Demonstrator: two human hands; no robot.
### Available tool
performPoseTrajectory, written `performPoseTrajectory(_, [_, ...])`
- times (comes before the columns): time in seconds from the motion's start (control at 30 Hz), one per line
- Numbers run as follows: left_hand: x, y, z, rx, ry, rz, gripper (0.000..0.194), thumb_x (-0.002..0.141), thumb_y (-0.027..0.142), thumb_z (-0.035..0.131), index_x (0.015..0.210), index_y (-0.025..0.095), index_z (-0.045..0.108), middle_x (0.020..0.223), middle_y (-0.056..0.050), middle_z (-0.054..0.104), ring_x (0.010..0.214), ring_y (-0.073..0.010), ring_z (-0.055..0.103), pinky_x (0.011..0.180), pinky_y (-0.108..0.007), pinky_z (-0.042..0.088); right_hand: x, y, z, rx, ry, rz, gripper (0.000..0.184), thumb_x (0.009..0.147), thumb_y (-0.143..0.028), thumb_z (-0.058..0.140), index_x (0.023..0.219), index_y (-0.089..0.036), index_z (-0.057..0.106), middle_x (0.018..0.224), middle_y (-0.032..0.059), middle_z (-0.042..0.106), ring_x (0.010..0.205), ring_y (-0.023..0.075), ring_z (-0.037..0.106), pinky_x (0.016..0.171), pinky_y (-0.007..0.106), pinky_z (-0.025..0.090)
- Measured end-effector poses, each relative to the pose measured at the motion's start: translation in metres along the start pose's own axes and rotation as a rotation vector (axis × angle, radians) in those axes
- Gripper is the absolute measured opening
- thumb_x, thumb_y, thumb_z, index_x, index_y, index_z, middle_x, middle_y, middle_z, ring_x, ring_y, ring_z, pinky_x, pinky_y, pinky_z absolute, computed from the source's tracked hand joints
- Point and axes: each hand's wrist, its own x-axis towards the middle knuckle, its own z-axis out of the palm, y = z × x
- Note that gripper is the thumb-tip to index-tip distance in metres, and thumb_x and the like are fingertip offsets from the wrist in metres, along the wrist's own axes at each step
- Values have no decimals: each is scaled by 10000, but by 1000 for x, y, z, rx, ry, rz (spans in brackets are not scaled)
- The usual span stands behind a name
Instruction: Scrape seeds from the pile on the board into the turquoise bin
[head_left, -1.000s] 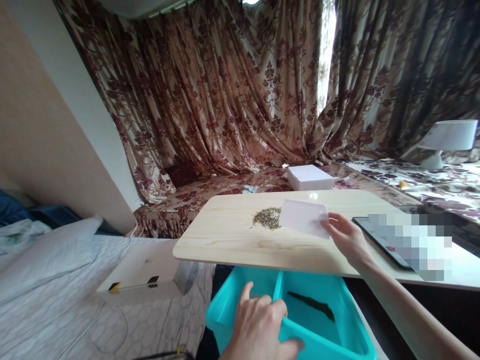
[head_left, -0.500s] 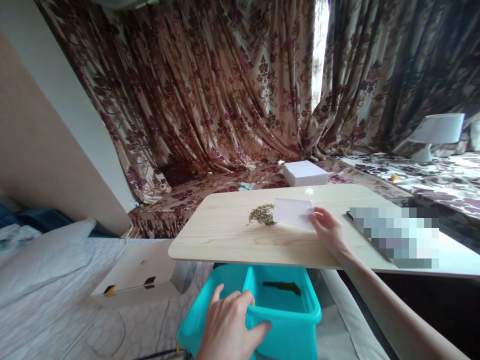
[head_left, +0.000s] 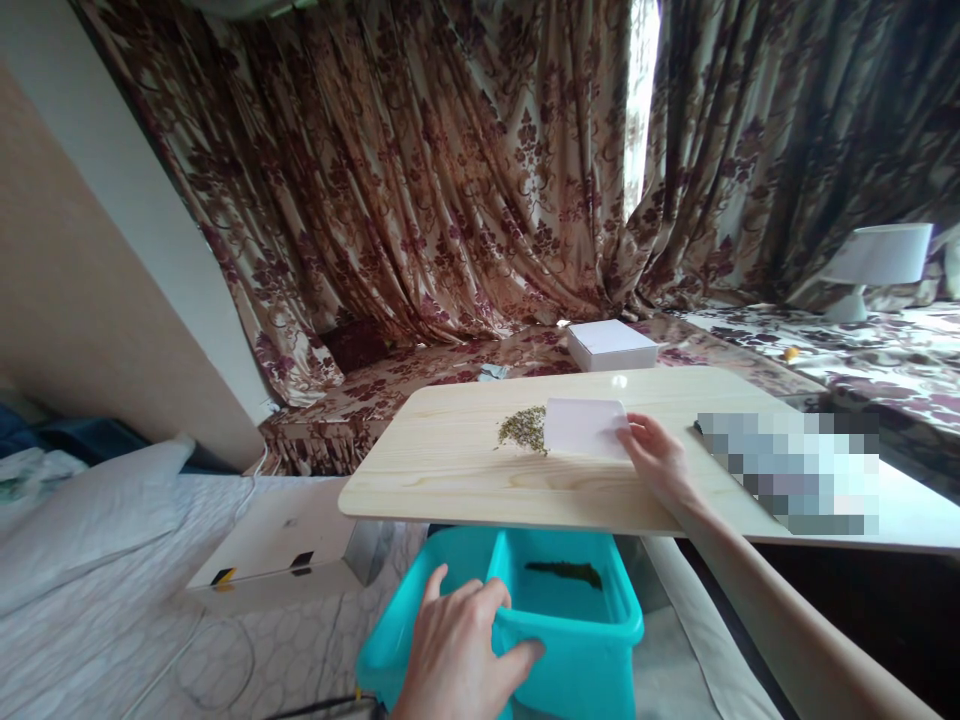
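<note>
My right hand (head_left: 656,455) pinches the right end of a thin white card (head_left: 585,428) over the light wooden tabletop (head_left: 442,475). At the card's left edge lies a loose heap of small green grains or dried bits (head_left: 523,428). My left hand (head_left: 461,640) grips the near rim of a turquoise divided bin (head_left: 570,622), thumb outside and fingers over the edge beside the divider. In the bin's right compartment is a dark green strip of similar matter (head_left: 566,572). My left hand hides part of the left compartment.
A blurred-out flat object (head_left: 787,475) lies on the table's right side. Behind the table stands a white box (head_left: 611,342). A larger white carton (head_left: 285,540) sits on the bed at left. The tabletop's front edge overhangs the bin's far side.
The white card has shifted very slightly left against the green heap. My left hand stays on the bin's rim.
</note>
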Motion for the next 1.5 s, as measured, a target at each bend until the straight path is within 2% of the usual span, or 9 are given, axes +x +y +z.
performPoseTrajectory(0.27, [0,0,1,-16,6,4,127,632,317,647,692,240,566,676,47,618,724,-175,578,1009,-460,219,0,0,2,21,-33,-4,294,688,-406,621,894,-207,555,784,51,705,700,182,651,639,294,499])
performPoseTrajectory(0.77, [0,-1,1,-16,1,17,111,636,309,626,693,238,563,677,43,625,695,-172,576,1005,-479,227,-1,1,-1,-19,6,0,286,689,-394,617,886,-194,564,806,64,697,739,191,650,662,304,505])
performPoseTrajectory(1.07, [0,0,0,-3,3,20,98,638,307,613,690,242,562,678,40,626,697,-183,582,1006,-482,237,-1,0,1,-5,-14,-5,316,677,-418,625,897,-201,559,784,52,697,712,188,649,656,309,501])
performPoseTrajectory(1.5, [0,0,-5,-35,-27,16,95,668,309,609,714,240,564,717,36,635,736,-176,586,1015,-470,212,-3,-4,2,48,6,27,279,672,-366,627,881,-195,557,787,54,688,721,181,638,650,297,498])
